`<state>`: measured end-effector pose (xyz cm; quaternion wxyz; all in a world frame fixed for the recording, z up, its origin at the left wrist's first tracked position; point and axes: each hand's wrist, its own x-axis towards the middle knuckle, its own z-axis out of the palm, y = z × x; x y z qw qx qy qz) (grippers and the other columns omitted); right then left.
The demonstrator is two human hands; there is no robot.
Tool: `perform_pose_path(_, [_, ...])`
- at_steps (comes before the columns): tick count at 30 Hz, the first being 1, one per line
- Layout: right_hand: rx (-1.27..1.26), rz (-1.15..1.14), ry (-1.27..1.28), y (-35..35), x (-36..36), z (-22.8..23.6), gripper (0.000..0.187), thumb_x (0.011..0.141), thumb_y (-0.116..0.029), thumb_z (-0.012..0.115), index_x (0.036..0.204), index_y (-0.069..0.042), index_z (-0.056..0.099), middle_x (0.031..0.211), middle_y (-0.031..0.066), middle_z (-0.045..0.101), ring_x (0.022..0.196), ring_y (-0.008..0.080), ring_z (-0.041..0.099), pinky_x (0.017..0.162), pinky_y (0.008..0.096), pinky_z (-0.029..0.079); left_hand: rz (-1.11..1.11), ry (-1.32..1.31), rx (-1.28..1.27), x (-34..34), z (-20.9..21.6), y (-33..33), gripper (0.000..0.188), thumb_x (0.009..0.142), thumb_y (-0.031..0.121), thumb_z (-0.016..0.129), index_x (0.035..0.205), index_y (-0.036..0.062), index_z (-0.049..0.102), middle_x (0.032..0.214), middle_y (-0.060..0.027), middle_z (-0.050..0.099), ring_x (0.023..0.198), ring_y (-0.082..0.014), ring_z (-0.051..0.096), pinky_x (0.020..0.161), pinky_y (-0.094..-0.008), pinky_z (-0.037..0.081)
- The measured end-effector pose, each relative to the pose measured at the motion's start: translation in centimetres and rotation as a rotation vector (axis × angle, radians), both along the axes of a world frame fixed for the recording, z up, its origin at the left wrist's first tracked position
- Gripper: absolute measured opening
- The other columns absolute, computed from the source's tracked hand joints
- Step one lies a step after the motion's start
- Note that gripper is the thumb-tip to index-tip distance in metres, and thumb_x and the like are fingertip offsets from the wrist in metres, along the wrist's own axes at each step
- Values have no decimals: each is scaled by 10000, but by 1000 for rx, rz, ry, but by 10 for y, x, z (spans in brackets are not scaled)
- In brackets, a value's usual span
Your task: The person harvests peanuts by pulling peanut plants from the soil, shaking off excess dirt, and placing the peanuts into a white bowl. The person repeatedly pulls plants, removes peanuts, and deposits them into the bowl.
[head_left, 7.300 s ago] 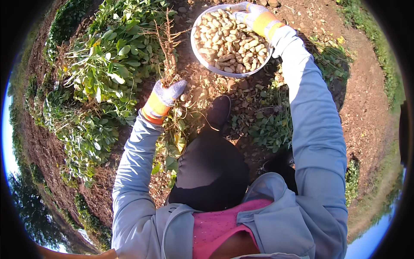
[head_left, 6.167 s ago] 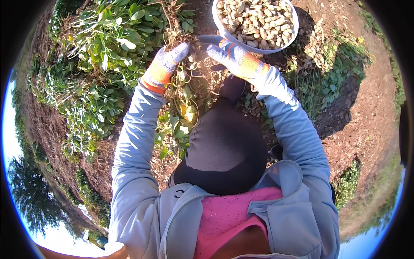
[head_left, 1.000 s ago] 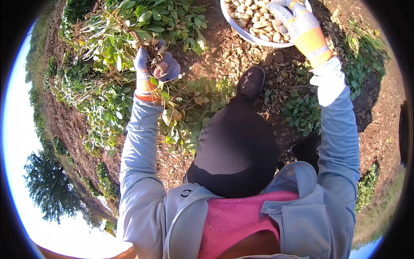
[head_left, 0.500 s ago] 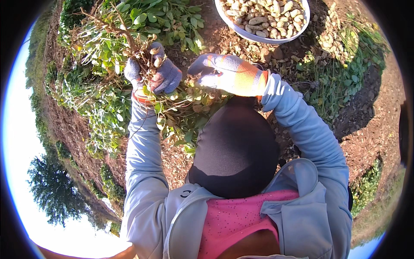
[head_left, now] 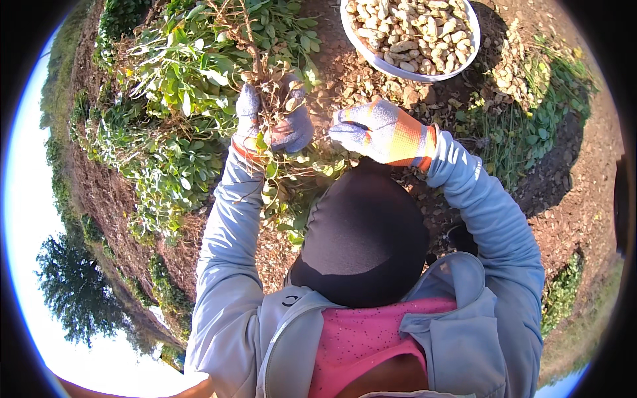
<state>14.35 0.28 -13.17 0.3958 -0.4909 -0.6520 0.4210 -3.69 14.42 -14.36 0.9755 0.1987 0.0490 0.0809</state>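
Note:
My left hand (head_left: 282, 126), in a grey and orange knit glove, is closed round the root end of a peanut plant (head_left: 254, 50). Several pods (head_left: 292, 104) hang among its roots by the fingers, and leafy stems (head_left: 292, 176) trail below toward my knee. To the right, my right hand (head_left: 385, 132), gloved alike, has its thumb and fingers drawn together in a pinch. It is apart from the plant's roots; whether something small sits between the fingertips is hidden. Beyond it stands a round white tub (head_left: 424, 76) heaped with picked peanuts (head_left: 418, 36).
Pulled leafy plants (head_left: 179, 73) lie piled at the left and far left. At the right are loose peanuts (head_left: 511, 76) on the soil and more green plants (head_left: 531, 132). My dark-covered knee (head_left: 361, 232) rises between my forearms.
Both hands have shifted to the right, the left carrying the peanut plant with it. The fingers of my right hand have drawn closer together. The tub appears slightly lower in view.

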Motion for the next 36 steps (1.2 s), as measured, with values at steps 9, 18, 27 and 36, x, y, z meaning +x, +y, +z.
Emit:
perform_pose_path(9, [140,-582,-243,24,89,14,286,898,-330,451,905,-98,619,615,-2,532,576,83,499,474,218,393,-70,120,-56,-10,4,-9,653,646,734,541,719,92,443,426,24,351,290,-148,319,319,-305,302])
perform_pose_path(18, [4,-536,-74,17,67,7,285,872,-275,536,1064,-73,594,727,15,605,510,73,497,496,217,420,-248,-248,-108,-26,-19,-13,650,572,648,608,978,145,544,949,-28,526,905,-243,485,865,-394,373])
perform_pose_path(27, [-292,-363,215,-2,29,-12,269,904,-245,509,1054,-36,589,715,7,584,522,50,514,477,186,408,-39,423,699,-21,26,-14,672,785,510,595,1192,-3,445,873,-81,592,740,-198,573,634,-316,459])
perform_pose_path(36, [-664,-517,467,-77,43,-53,237,901,-266,486,991,-77,598,668,36,577,510,86,510,471,209,397,325,1129,1145,-117,66,34,306,828,57,617,1119,16,534,1010,-32,610,873,-87,540,801,-254,441])
